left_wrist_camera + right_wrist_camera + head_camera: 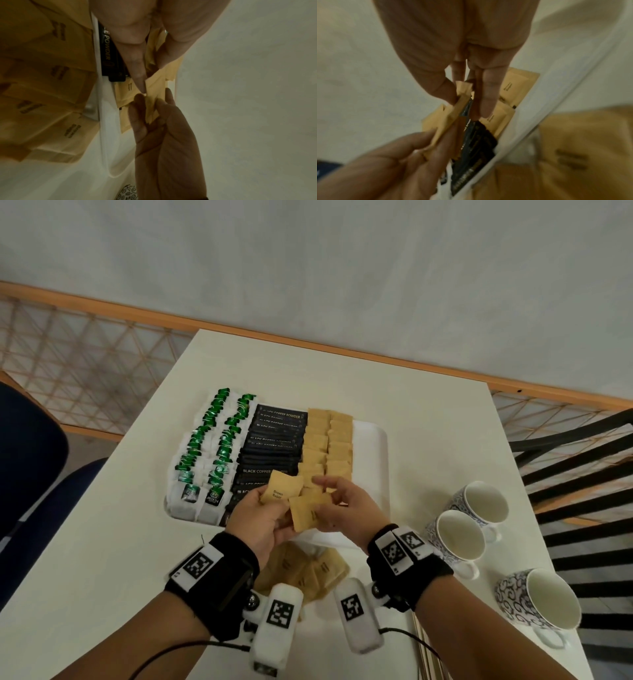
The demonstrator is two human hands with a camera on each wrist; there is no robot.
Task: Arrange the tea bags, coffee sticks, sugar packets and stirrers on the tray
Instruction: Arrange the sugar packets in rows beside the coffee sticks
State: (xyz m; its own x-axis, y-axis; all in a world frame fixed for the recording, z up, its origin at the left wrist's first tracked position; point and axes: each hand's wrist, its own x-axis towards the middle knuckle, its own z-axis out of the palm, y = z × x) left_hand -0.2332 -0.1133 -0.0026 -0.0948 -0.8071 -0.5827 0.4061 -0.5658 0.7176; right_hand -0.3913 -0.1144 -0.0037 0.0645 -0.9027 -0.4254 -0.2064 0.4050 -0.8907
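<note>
1. Head view: your left hand point(263, 517) pinches a small stack of brown sugar packets point(281, 491) above the near edge of the white tray point(373, 453), and your right hand point(346, 508) pinches one packet point(308, 512) at the stack's edge, probably peeling it off to lay down alone. On the tray, green tea bags point(205, 453) fill the left, black coffee sticks point(270, 446) the middle, and two columns of sugar packets point(329, 440) sit to their right; the strip beyond looks bare, likely kept for stirrers. More loose packets point(308, 568) lie on the table point(109, 542) under your wrists, so sugar is not finished. Three patterned cups point(460, 537) stand to the right, well apart from the tray, near your right arm's path. Thin pale sticks point(426, 652) at the bottom edge may be the stirrers; you cannot tell for certain.

2. Left wrist view: your left fingers point(137, 65) clamp the stack edge-on while the right hand point(164, 135) grips a packet from the opposite side. Coffee sticks point(109, 54) and the tray rim point(104, 135) lie just below.

3. Right wrist view: your right fingers point(488, 94) and thumb close on the packet point(462, 89); the left hand point(393, 162) holds the rest. The picture is blurred, so the exact packet count stays unclear.
</note>
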